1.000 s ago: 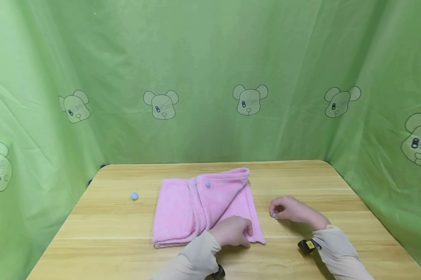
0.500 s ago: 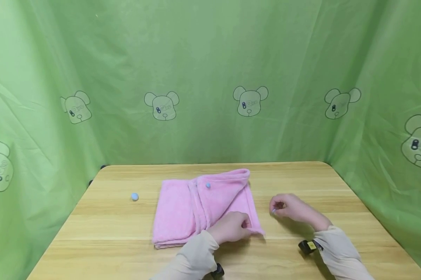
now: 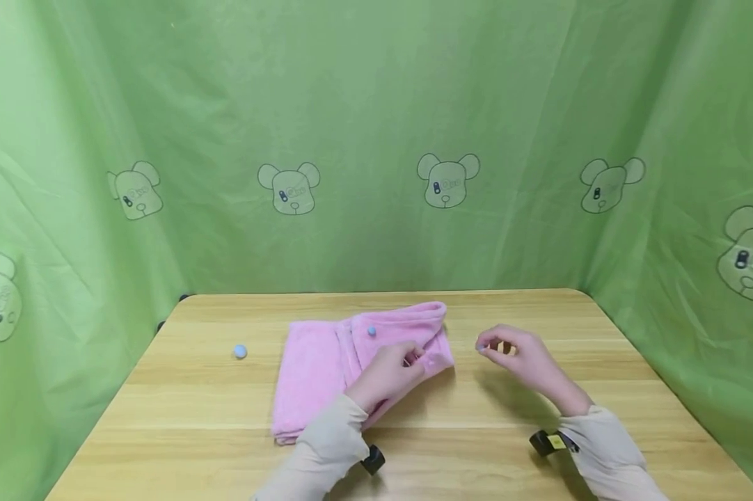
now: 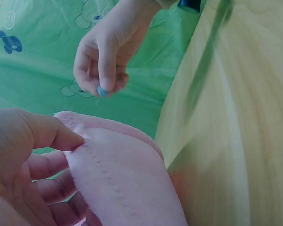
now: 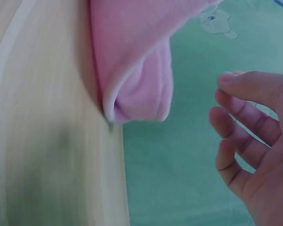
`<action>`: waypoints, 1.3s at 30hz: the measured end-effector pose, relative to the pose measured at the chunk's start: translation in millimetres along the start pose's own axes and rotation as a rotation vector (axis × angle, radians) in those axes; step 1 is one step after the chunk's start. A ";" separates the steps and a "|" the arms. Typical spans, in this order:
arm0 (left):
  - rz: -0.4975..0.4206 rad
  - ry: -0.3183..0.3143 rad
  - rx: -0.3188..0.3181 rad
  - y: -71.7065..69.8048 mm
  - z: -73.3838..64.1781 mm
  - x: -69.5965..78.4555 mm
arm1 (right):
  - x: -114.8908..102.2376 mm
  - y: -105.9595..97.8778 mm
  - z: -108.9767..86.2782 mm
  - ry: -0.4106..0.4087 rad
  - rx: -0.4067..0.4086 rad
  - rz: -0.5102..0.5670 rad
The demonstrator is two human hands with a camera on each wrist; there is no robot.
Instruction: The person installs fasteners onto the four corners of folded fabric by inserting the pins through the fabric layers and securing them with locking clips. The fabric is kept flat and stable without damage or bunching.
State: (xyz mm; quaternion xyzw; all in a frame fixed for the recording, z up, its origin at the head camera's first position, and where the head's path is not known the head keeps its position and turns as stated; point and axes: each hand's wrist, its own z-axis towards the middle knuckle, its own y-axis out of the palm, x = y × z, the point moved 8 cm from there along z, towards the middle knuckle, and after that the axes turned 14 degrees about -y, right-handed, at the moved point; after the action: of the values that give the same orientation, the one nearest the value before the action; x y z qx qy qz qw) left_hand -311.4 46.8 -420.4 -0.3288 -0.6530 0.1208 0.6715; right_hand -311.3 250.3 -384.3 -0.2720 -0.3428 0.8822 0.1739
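Note:
A folded pink plush towel [image 3: 314, 379] lies on the table. My left hand [image 3: 385, 376] pinches its near right corner and holds it raised above the fold. In the left wrist view, the thumb presses the stitched hem of the towel [image 4: 125, 174]. To the right of the towel, my right hand [image 3: 527, 362] is lifted off the table. It pinches a small blue ball [image 4: 102, 91] between thumb and fingertips. A similar blue ball [image 3: 371, 331] sits on top of the towel. Another pale blue ball [image 3: 240, 351] rests on the wood to the left.
The wooden table [image 3: 182, 417] has a light grain and rounded far corners. A green curtain [image 3: 364, 250] printed with bear heads closes in the back and both sides. Black wrist cameras [image 3: 544, 443] are strapped at the beige sleeves.
My left hand has lifted the towel's near right corner and carried it up, away from me and leftward, folding it over. My right hand has risen slightly with its ball.

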 end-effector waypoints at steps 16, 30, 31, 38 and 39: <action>-0.035 -0.003 0.098 -34.2 3.2 -2.5 | -42.0 58.7 15.1 -0.149 -0.033 0.212; -0.067 -0.018 0.072 -32.8 2.3 -1.8 | -50.6 70.6 24.1 -0.157 -0.036 0.235; -0.066 -0.014 0.071 -32.7 2.1 -1.4 | -50.0 71.3 24.1 -0.152 -0.035 0.234; -0.075 -0.004 0.049 -31.1 -0.5 2.0 | -46.8 75.1 24.1 -0.122 -0.025 0.218; -0.077 -0.002 0.047 -30.8 -0.8 2.4 | -46.6 75.8 24.3 -0.114 -0.022 0.215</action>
State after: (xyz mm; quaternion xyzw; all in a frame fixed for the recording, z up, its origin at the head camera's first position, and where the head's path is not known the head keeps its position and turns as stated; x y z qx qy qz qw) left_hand -318.5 24.7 -399.9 -0.2875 -0.6627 0.1106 0.6826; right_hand -298.1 161.5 -405.6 -0.2583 -0.3307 0.9060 0.0556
